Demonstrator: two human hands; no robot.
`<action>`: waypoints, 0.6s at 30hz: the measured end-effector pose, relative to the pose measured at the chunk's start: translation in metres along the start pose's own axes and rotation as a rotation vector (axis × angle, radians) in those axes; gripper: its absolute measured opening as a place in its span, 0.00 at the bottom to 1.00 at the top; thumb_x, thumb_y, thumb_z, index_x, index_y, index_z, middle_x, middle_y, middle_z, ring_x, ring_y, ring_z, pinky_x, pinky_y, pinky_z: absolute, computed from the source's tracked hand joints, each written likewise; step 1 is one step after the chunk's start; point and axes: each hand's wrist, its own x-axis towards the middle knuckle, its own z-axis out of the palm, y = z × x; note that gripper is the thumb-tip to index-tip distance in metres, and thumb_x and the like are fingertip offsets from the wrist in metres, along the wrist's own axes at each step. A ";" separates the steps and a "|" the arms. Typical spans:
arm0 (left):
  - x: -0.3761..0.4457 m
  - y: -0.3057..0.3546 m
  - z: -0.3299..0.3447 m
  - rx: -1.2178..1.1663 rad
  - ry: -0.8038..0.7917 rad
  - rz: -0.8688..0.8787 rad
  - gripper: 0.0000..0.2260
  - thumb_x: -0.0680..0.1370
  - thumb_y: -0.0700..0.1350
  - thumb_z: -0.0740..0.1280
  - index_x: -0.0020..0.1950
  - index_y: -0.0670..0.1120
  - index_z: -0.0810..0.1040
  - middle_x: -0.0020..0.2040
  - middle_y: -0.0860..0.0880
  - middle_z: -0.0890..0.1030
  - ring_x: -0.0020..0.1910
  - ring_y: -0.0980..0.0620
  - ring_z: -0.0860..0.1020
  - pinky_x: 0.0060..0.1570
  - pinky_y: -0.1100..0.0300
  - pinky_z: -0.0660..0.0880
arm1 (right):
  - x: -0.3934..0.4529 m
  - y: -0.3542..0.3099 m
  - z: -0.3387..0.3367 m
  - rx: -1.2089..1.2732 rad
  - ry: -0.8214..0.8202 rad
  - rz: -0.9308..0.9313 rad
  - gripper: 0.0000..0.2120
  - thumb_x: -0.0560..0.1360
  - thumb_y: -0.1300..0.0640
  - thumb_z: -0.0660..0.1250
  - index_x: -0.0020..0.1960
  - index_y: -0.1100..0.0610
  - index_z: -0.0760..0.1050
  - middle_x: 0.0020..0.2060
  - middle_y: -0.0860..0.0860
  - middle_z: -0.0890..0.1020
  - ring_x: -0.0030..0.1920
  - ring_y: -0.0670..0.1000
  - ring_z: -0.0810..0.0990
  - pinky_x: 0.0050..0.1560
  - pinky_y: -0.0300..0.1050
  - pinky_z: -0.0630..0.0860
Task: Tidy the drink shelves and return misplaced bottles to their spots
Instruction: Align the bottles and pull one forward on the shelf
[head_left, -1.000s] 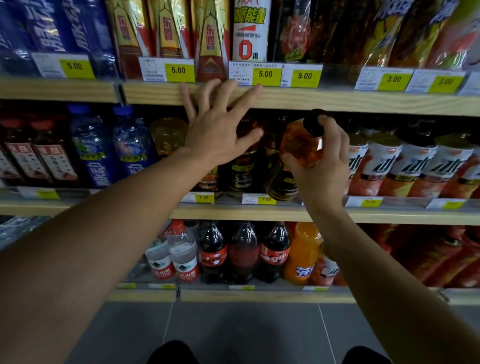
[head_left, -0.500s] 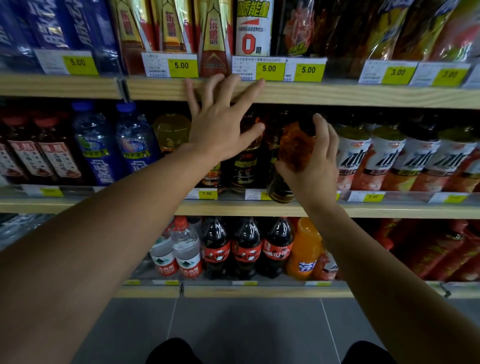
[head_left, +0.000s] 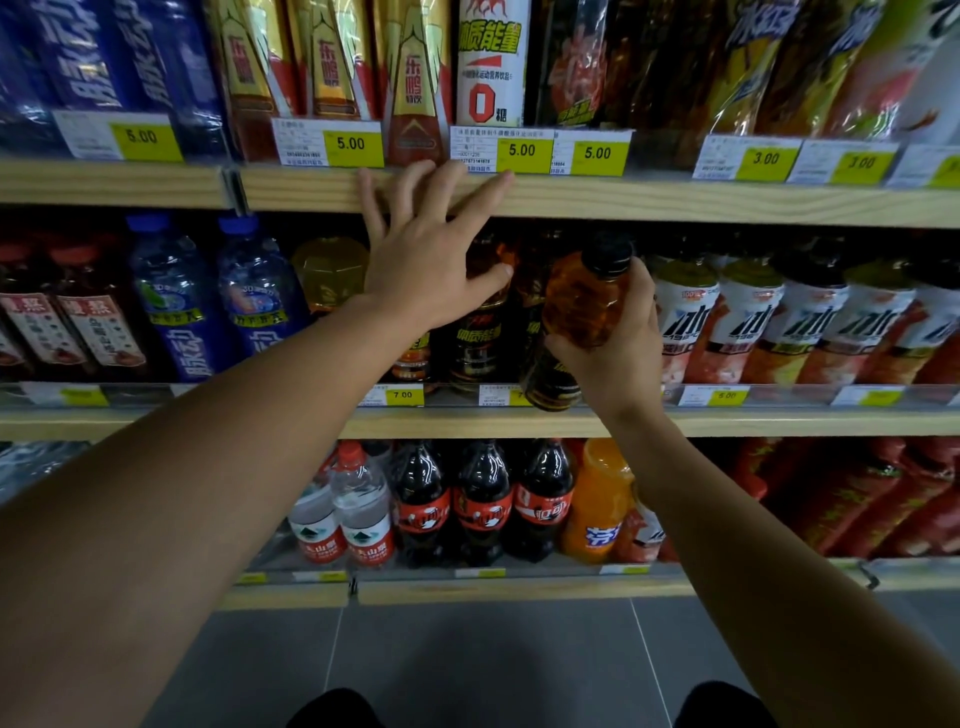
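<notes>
My right hand (head_left: 615, 343) grips an orange drink bottle (head_left: 584, 296) with a black cap and a dark label, held tilted at the front of the middle shelf (head_left: 727, 423). Its base sits over the shelf's front rail. My left hand (head_left: 431, 254) is spread open, fingertips resting on the wooden edge of the upper shelf (head_left: 675, 205), palm in front of dark-labelled bottles (head_left: 470, 338) of the same kind. Part of that row is hidden behind both hands.
Blue sports-drink bottles (head_left: 176, 301) and dark red tea bottles (head_left: 72, 317) stand left on the middle shelf, white-and-orange bottles (head_left: 779, 322) to the right. Cola (head_left: 480, 504), water (head_left: 358, 514) and an orange soda (head_left: 597, 504) fill the lower shelf. Grey floor tiles lie below.
The orange bottle went in toward the shelf, then came back out a little and now shows its cap again. My left hand stayed on the upper shelf edge.
</notes>
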 end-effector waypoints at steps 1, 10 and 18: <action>0.000 0.000 0.000 -0.003 0.001 0.001 0.35 0.73 0.70 0.59 0.79 0.63 0.54 0.76 0.47 0.63 0.76 0.39 0.57 0.70 0.27 0.44 | 0.001 0.000 0.000 0.009 0.006 0.003 0.48 0.67 0.52 0.79 0.78 0.50 0.55 0.72 0.52 0.68 0.68 0.49 0.67 0.64 0.44 0.67; -0.001 0.001 -0.001 -0.023 0.000 -0.014 0.37 0.71 0.70 0.61 0.78 0.64 0.55 0.75 0.48 0.64 0.75 0.39 0.58 0.70 0.27 0.45 | 0.007 -0.002 0.005 0.014 0.073 -0.028 0.46 0.66 0.50 0.80 0.77 0.51 0.58 0.69 0.52 0.72 0.67 0.52 0.71 0.64 0.48 0.72; 0.000 0.002 -0.001 -0.028 0.015 -0.027 0.36 0.71 0.69 0.61 0.78 0.64 0.57 0.74 0.49 0.65 0.75 0.40 0.59 0.70 0.27 0.45 | 0.015 -0.006 0.013 0.048 0.080 -0.019 0.44 0.68 0.55 0.79 0.77 0.49 0.59 0.70 0.51 0.69 0.63 0.40 0.66 0.54 0.25 0.62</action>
